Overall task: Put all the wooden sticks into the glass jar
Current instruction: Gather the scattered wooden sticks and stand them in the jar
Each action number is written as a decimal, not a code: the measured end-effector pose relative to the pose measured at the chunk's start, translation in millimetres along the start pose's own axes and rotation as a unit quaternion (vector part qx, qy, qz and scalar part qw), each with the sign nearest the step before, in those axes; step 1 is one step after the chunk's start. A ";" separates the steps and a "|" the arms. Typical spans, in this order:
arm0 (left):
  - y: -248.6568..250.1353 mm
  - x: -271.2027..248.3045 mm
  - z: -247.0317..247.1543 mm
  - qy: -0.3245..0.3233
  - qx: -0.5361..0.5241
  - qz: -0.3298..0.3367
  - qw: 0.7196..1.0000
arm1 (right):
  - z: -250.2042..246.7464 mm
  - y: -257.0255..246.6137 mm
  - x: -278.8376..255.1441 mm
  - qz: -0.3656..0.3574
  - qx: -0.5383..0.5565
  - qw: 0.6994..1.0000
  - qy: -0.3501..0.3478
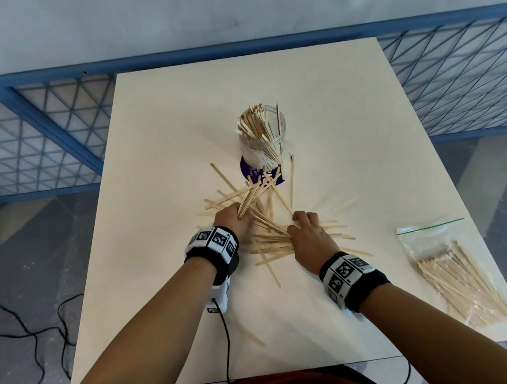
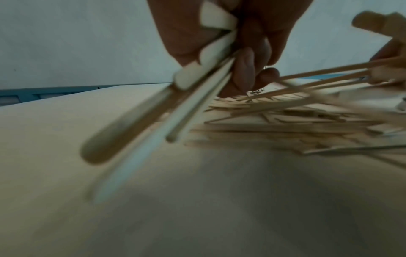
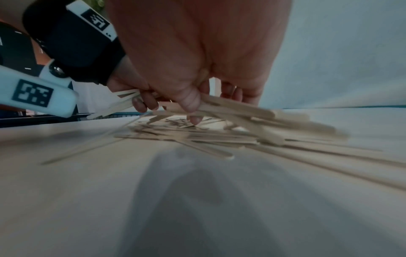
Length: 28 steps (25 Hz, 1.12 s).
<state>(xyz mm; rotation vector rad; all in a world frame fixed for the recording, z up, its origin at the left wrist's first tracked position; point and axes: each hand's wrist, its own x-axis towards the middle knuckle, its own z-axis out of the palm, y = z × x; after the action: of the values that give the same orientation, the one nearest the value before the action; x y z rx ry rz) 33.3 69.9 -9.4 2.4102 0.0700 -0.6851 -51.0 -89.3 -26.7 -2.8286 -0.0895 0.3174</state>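
Observation:
A glass jar [image 1: 263,136] stands upright mid-table on a purple coaster [image 1: 248,169], with many wooden sticks inside. In front of it lies a scattered pile of loose sticks [image 1: 266,243]. My left hand [image 1: 233,218] grips a bundle of several sticks [image 1: 250,196] that fans up and right toward the jar; the left wrist view shows my fingers [image 2: 245,69] curled round that bundle [image 2: 153,113]. My right hand [image 1: 306,230] sits on the pile's right side, where thumb and fingers [image 3: 191,102] pinch several sticks [image 3: 241,109] lifted slightly off the pile.
A clear zip bag [image 1: 453,272] holding more sticks lies at the white table's [image 1: 401,157] right front. One stray stick [image 1: 250,335] lies near the front edge. A blue mesh railing [image 1: 46,128] runs behind the table. Black cables [image 1: 16,348] trail on the floor at left.

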 end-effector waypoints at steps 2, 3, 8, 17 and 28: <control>2.4 -0.6 2.3 0.014 -0.018 -0.014 1.000 | -4.6 1.8 0.2 0.033 0.003 0.998 -0.062; 3.5 -0.5 2.7 0.019 -0.022 -0.019 0.999 | -8.0 2.6 0.4 0.049 -0.004 0.996 -0.070; 2.6 -2.5 4.6 0.011 -0.054 -0.030 0.998 | -2.5 -1.9 7.9 0.064 -0.041 0.990 -0.115; -1.0 -13.0 -3.4 0.027 -0.071 -0.004 0.997 | -4.9 -6.1 15.8 0.028 -0.073 0.994 -0.074; 12.6 -23.1 -3.5 0.009 -0.069 0.015 0.997 | -24.7 5.0 7.3 0.029 -0.042 0.994 -0.094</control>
<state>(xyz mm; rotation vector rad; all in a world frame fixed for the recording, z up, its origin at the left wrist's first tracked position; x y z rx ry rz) 17.7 64.4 11.3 2.2807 0.0853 -0.6241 -38.1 -100.3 -6.7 -2.8813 -0.0607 0.6080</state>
